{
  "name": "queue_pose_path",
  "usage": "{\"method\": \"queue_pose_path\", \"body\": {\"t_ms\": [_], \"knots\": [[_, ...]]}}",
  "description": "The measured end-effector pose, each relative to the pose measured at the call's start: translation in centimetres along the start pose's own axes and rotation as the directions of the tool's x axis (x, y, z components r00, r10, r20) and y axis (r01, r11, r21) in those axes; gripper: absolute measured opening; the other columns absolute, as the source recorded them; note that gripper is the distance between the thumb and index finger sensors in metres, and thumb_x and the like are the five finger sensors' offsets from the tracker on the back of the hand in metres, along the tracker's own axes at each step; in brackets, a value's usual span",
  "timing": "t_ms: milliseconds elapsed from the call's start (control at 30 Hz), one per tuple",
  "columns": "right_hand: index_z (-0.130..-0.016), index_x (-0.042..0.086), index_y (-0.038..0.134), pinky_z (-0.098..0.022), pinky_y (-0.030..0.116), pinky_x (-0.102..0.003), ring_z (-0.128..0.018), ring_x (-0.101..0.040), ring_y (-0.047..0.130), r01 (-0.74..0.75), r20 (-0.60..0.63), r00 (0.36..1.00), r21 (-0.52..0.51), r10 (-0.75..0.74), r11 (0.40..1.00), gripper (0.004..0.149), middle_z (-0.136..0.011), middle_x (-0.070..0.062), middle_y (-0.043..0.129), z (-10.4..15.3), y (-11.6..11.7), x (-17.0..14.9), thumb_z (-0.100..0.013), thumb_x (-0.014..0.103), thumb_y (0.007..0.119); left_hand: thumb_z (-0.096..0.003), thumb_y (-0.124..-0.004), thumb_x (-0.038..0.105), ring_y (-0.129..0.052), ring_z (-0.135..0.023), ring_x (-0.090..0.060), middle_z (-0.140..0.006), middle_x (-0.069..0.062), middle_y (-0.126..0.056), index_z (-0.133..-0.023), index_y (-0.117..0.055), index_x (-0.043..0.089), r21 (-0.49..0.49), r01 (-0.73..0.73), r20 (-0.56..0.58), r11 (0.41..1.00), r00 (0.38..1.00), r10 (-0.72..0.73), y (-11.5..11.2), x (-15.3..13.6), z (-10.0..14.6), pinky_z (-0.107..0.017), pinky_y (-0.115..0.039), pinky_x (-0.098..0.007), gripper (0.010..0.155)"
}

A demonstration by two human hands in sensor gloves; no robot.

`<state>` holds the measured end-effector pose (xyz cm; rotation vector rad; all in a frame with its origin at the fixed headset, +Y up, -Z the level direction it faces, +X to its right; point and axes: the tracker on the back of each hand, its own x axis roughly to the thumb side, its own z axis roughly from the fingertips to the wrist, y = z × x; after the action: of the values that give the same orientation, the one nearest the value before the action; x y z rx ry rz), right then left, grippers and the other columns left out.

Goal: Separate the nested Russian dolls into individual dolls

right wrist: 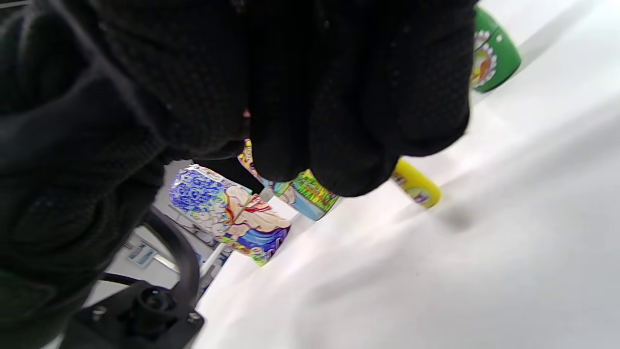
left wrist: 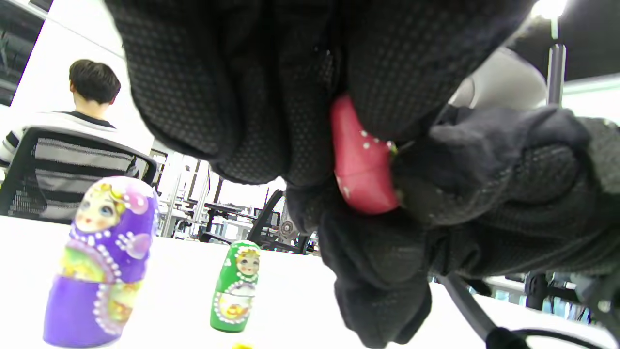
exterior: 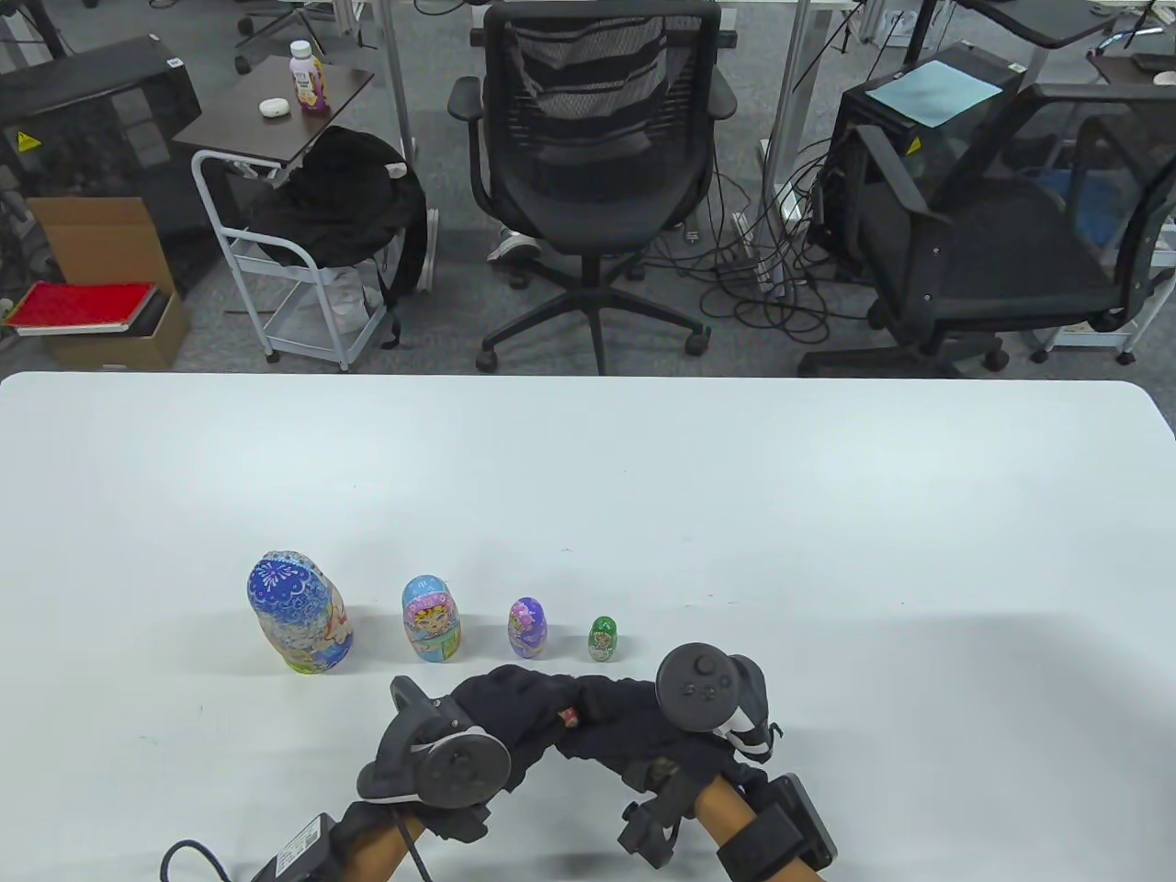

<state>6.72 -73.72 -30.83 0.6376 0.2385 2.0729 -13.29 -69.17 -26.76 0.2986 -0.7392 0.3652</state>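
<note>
Both hands, left hand (exterior: 514, 712) and right hand (exterior: 634, 707), grip one small red doll (left wrist: 361, 165) between them. Four closed dolls stand on bench (exterior: 827, 551); contents unseen.

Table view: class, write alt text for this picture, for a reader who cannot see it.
Two gloved hands, left hand and right hand, meet over a tiny red doll at the white table's near edge. Behind them four dolls stand in a row, largest to smallest: blue doll, light-blue doll, purple doll, green doll.
</note>
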Motion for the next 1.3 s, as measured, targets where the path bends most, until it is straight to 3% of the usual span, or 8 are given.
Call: {"method": "queue_pose_path", "body": {"t_ms": [133, 300, 400, 567, 733, 933, 1133, 1300], "knots": [[-0.095, -0.005, 0.073, -0.049, 0.089, -0.045, -0.066, -0.037, 0.103, 0.019, 0.010, 1.000, 0.058, -0.020, 0.998, 0.070, -0.074, -0.019, 0.103, -0.1, -0.8, 0.1, -0.039, 0.033, 0.093, -0.0505, -0.083, 0.038, -0.104, -0.069, -0.025, -0.081, -0.003, -0.100, -0.093, -0.082, 0.019, 0.030, 0.082, 0.012, 0.996, 0.997, -0.082, 0.9, 0.2, -0.4, -0.052, -0.092, -0.039, 0.046], [-0.102, -0.002, 0.064, -0.054, 0.083, -0.051, -0.072, -0.043, 0.096, 0.008, -0.019, 1.000, -0.016, -0.008, 1.000, 0.077, -0.081, -0.024, 0.098, 0.8, -4.3, -0.1, -0.041, 0.037, 0.092, -0.0509, -0.083, 0.038, -0.103, -0.069, -0.025, -0.081, -0.003, -0.099, -0.093, -0.082, 0.020, 0.040, 0.109, -0.008, 0.993, 0.994, -0.108, 2.1, 0.5, -1.4, -0.053, -0.091, -0.039, 0.046], [-0.101, 0.000, 0.067, -0.053, 0.083, -0.050, -0.072, -0.042, 0.096, -0.007, -0.036, 0.999, -0.171, 0.001, 0.985, 0.075, -0.080, -0.022, 0.098, 1.3, -7.0, -0.4, -0.042, 0.038, 0.091, -0.0509, -0.085, 0.038, -0.103, -0.070, -0.026, -0.082, -0.004, -0.099, -0.093, -0.082, 0.021, -0.006, 0.133, -0.017, 0.991, 0.991, -0.133, 2.5, 0.4, -3.0, -0.053, -0.090, -0.040, 0.046], [-0.101, 0.001, 0.068, -0.053, 0.082, -0.050, -0.071, -0.042, 0.096, 0.027, -0.043, 0.998, -0.310, -0.042, 0.950, 0.073, -0.080, -0.022, 0.099, 4.2, -10.8, -2.5, -0.042, 0.039, 0.090, -0.0507, -0.086, 0.039, -0.103, -0.070, -0.026, -0.082, -0.003, -0.099, -0.094, -0.081, 0.022, -0.146, 0.212, -0.023, 0.966, 0.976, -0.217, 2.0, 0.8, -6.8, -0.053, -0.090, -0.040, 0.046], [-0.100, 0.001, 0.070, -0.053, 0.082, -0.051, -0.071, -0.042, 0.096, 0.078, -0.092, 0.986, -0.478, -0.139, 0.875, 0.072, -0.079, -0.022, 0.099, 5.8, -13.3, -4.8, -0.043, 0.041, 0.089, -0.0498, -0.087, 0.041, -0.103, -0.071, -0.024, -0.082, -0.002, -0.099, -0.093, -0.081, 0.024, -0.278, 0.251, 0.024, 0.927, 0.967, -0.254, -0.3, 1.8, -10.5, -0.053, -0.091, -0.039, 0.047], [-0.099, 0.002, 0.071, -0.052, 0.082, -0.050, -0.070, -0.041, 0.097, 0.037, -0.137, 0.980, -0.581, -0.142, 0.813, 0.070, -0.078, -0.021, 0.099, 7.2, -15.0, -6.0, -0.044, 0.041, 0.089, -0.0491, -0.088, 0.041, -0.102, -0.073, -0.023, -0.084, 0.000, -0.098, -0.094, -0.079, 0.026, -0.395, 0.328, 0.072, 0.858, 0.942, -0.326, -3.8, 3.2, -13.7, -0.055, -0.090, -0.039, 0.048], [-0.099, 0.002, 0.071, -0.052, 0.083, -0.050, -0.069, -0.041, 0.097, 0.029, -0.162, 0.974, -0.597, -0.156, 0.801, 0.069, -0.077, -0.021, 0.100, 7.4, -15.5, -6.9, -0.044, 0.041, 0.089, -0.0497, -0.086, 0.040, -0.101, -0.074, -0.024, -0.086, 0.000, -0.097, -0.094, -0.079, 0.026, -0.426, 0.385, 0.107, 0.819, 0.920, -0.377, -6.2, 3.9, -16.2, -0.056, -0.089, -0.040, 0.047], [-0.100, 0.004, 0.071, -0.053, 0.082, -0.050, -0.071, -0.041, 0.096, 0.051, -0.148, 0.973, -0.607, -0.176, 0.793, 0.069, -0.079, -0.021, 0.099, 7.3, -15.6, -7.1, -0.045, 0.042, 0.088, -0.0505, -0.085, 0.039, -0.101, -0.075, -0.024, -0.087, 0.000, -0.097, -0.095, -0.079, 0.026, -0.471, 0.423, 0.133, 0.774, 0.902, -0.412, -7.9, 3.9, -16.8, -0.057, -0.089, -0.040, 0.047]]}}
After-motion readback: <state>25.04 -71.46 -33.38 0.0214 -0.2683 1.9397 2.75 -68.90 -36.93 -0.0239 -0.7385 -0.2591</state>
